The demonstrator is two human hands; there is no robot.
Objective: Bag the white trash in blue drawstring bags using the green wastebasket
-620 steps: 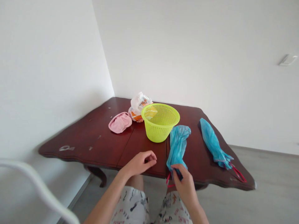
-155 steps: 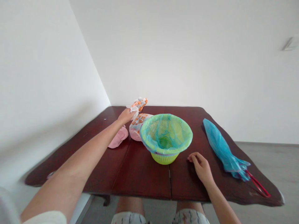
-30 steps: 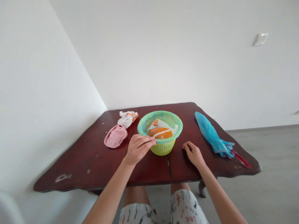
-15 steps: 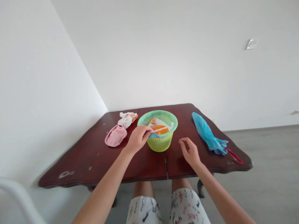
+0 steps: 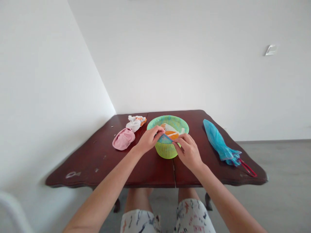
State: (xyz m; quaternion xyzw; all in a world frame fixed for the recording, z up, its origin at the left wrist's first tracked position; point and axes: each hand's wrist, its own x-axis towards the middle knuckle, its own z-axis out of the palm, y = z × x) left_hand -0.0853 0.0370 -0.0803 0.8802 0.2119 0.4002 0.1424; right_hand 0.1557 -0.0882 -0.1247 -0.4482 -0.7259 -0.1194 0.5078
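Observation:
A green plastic basket [image 5: 167,151] stands upright near the middle of the table, with a white and orange plastic bag [image 5: 172,134] lying inside. Thin blue plastic [image 5: 166,139], apparently the edge of a bag lining the basket, stretches across the front rim. My left hand [image 5: 152,139] pinches this blue edge at the left of the rim. At the front right, my right hand [image 5: 188,150] has its thumb and fingers closed on the same edge. Both fingertips are close to the basket's front, and the hands hide part of its rim.
The dark red wooden table [image 5: 109,165] has a seam through its middle. To the left lie a pink cap [image 5: 123,139] and a crumpled white and orange plastic bag [image 5: 136,122]. A blue bundle [image 5: 222,144] with a red loop [image 5: 248,168] lies at the right. White walls meet behind.
My right hand has moved left and in to the basket's front, taking hold of the blue plastic edge. My left hand keeps its pinch. The whole view has shifted slightly.

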